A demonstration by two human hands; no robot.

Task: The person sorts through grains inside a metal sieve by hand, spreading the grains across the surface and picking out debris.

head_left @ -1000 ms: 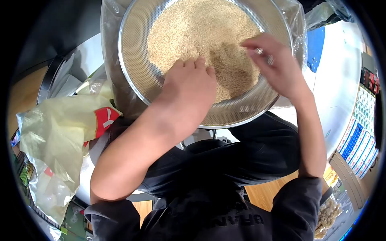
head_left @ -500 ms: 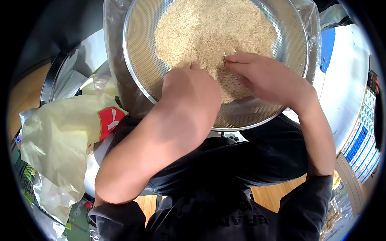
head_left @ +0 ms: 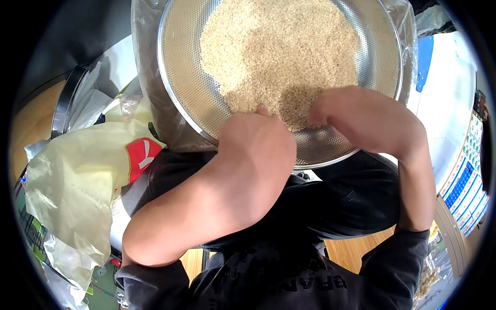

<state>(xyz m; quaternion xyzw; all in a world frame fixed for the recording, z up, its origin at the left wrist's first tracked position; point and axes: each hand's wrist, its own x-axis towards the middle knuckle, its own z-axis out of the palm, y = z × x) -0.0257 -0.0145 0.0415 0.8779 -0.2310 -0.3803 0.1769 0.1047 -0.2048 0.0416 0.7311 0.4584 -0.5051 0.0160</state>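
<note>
A wide metal sieve (head_left: 178, 77) with a perforated wall holds a heap of pale tan grain (head_left: 279, 51) that looks like rice. My left hand (head_left: 258, 137) is over the near part of the sieve, at the heap's lower edge. It is curled, back towards me, and one fingertip shows; the other fingers are hidden. To its right, my right hand (head_left: 361, 116) bends down at the grain's near right edge. Its fingers are drawn together and slightly blurred, and what they hold, if anything, is hidden.
Beneath the sieve spreads a clear plastic bag (head_left: 147, 93). A pale yellow bag (head_left: 72, 175) with a red label lies to the left. At right are a white surface (head_left: 444, 98) and blue-and-white packages (head_left: 462, 191). My dark-clothed legs (head_left: 341, 201) are under the sieve's near edge.
Both hands have drawn back towards me and slightly right. The right hand's fingers, stretched out before, are now bent downward. More of the grain shows behind the hands.
</note>
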